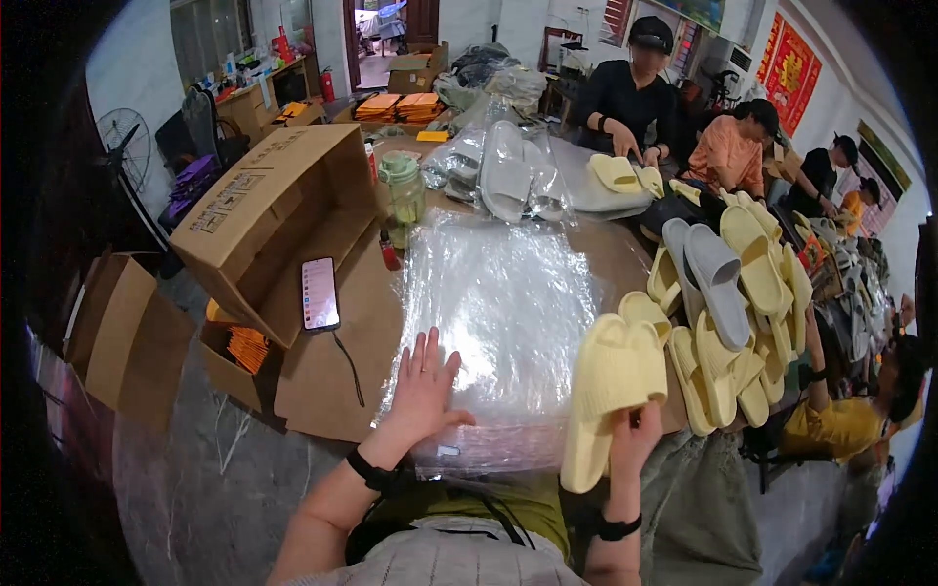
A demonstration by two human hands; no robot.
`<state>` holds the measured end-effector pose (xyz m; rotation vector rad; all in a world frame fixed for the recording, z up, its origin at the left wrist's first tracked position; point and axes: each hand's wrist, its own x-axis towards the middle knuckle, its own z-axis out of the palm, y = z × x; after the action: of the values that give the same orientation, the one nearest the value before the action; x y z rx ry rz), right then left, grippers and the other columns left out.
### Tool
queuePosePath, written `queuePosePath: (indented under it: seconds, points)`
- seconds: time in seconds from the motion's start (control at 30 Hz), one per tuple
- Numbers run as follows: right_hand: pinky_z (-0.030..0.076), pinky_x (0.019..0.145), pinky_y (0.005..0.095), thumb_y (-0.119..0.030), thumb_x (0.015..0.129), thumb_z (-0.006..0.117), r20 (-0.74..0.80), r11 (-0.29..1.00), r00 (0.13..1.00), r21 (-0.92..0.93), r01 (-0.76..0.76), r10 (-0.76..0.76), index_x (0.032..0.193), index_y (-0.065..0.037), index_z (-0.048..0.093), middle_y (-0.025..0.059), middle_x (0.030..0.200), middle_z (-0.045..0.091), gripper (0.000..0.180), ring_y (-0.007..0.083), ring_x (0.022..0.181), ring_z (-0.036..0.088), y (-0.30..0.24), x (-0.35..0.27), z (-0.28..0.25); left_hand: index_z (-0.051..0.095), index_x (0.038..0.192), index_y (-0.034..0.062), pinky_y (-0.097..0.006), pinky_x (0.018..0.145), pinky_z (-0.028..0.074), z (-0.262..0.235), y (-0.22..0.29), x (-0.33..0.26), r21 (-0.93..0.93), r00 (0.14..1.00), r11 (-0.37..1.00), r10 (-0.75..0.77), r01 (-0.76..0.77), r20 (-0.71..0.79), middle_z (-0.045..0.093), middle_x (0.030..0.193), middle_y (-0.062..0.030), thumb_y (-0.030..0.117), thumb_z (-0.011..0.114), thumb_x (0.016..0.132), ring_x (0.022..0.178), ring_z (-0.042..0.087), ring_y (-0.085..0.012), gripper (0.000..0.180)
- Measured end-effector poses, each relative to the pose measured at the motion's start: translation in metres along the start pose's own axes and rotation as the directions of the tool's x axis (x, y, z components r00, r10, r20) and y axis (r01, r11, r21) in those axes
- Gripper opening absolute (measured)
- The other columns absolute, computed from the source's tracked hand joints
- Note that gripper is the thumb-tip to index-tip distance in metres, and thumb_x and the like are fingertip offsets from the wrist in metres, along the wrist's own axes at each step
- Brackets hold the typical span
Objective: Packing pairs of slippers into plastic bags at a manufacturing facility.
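My left hand (423, 389) lies flat with fingers spread on a stack of clear plastic bags (498, 313) on the brown table. My right hand (635, 435) grips a pair of pale yellow slippers (608, 386) by their heel end, held upright just right of the bag stack. A heap of yellow and grey slippers (728, 303) is piled to the right of that pair.
A phone (319, 293) with a cable leans on an open cardboard box (278, 215) at the left. A green bottle (404, 195) and bagged grey slippers (508, 171) sit farther back. Several people work along the far and right sides. More cardboard boxes (127, 332) stand on the floor.
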<state>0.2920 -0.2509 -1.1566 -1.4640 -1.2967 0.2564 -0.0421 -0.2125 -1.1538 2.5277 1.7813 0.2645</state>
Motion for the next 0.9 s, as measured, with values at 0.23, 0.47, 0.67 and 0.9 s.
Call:
queuePosePath:
  seconds: [0.23, 0.47, 0.67, 0.9]
  points:
    - [0.047, 0.071, 0.0286, 0.000, 0.091, 0.063, 0.007, 0.998, 0.999, 0.045, -0.051, 0.051, 0.109, 0.005, 0.061, 0.0093, 0.090, 0.061, 0.019, 0.0140, 0.081, 0.058, -0.008, -0.027, -0.040, 0.044, 0.144, 0.0112, -0.054, 0.116, 0.024, -0.005, 0.005, -0.001, 0.047, 0.993, 0.993, 0.112, -0.110, -0.036, 0.036, 0.151, -0.0223, 0.039, 0.074, 0.079, 0.142, 0.027, -0.0438, 0.077]
    - [0.045, 0.072, 0.0224, -0.014, 0.094, 0.065, -0.037, 0.982, 0.996, 0.172, -0.078, 0.085, 0.113, 0.003, 0.061, 0.0008, 0.099, 0.063, 0.026, 0.0067, 0.084, 0.056, -0.003, -0.042, -0.032, 0.047, 0.139, 0.0093, -0.050, 0.114, 0.030, 0.011, 0.006, -0.005, -0.059, 0.975, 0.973, 0.223, -0.222, 0.013, 0.041, 0.147, -0.0214, 0.011, 0.059, 0.085, 0.137, 0.039, -0.0383, 0.056]
    - [0.048, 0.076, 0.0281, 0.000, 0.090, 0.063, 0.028, 0.972, 0.982, 0.145, -0.187, 0.185, 0.113, 0.004, 0.061, 0.0100, 0.102, 0.065, 0.024, 0.0154, 0.089, 0.062, -0.017, -0.044, -0.030, 0.059, 0.130, 0.0150, -0.045, 0.107, 0.039, -0.025, 0.017, 0.003, -0.111, 0.974, 0.978, 0.192, -0.179, 0.121, 0.052, 0.134, -0.0154, 0.009, 0.063, 0.080, 0.125, 0.050, -0.0346, 0.051]
    - [0.050, 0.080, 0.0294, -0.003, 0.085, 0.069, 0.121, 0.998, 0.991, 0.031, 0.050, -0.053, 0.111, 0.004, 0.065, 0.0135, 0.111, 0.068, 0.028, 0.0212, 0.096, 0.066, -0.051, -0.038, -0.031, 0.071, 0.108, 0.0168, -0.039, 0.090, 0.049, -0.027, 0.007, 0.007, -0.359, 0.982, 0.921, 0.181, -0.150, 0.056, 0.060, 0.118, -0.0098, 0.035, 0.077, 0.075, 0.109, 0.056, -0.0300, 0.038]
